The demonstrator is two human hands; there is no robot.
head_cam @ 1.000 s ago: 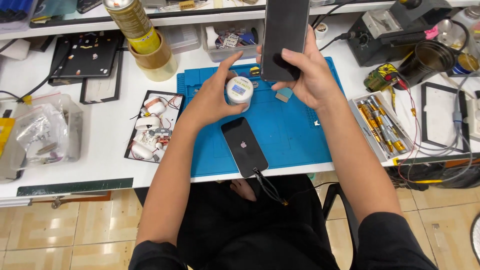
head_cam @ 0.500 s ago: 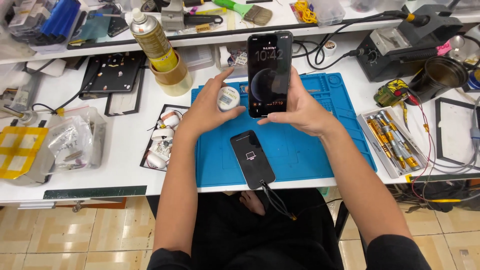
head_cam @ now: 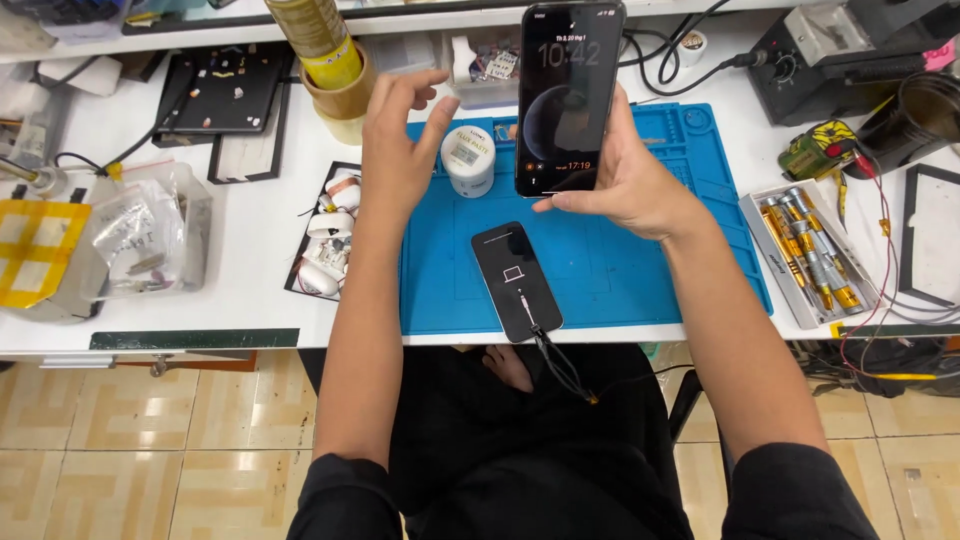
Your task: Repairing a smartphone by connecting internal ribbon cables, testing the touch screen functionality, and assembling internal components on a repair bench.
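The right hand [head_cam: 625,185] gripped a lit phone [head_cam: 568,95] upright by its lower edge, screen toward the camera. The left hand [head_cam: 400,150] hovered open, fingers spread, holding nothing, just left of a white jar [head_cam: 468,160]. Below and between both hands, a second phone [head_cam: 516,280] lay flat on the blue mat [head_cam: 640,270], a cable [head_cam: 558,365] plugged into its near end. A screwdriver tray [head_cam: 810,255] sat on the counter [head_cam: 250,300] right of the right hand

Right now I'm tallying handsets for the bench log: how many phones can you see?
2. One phone, screen lit, is held upright in the right hand. A second phone lies flat on the blue mat, cable plugged in. Others may be hidden among the clutter.
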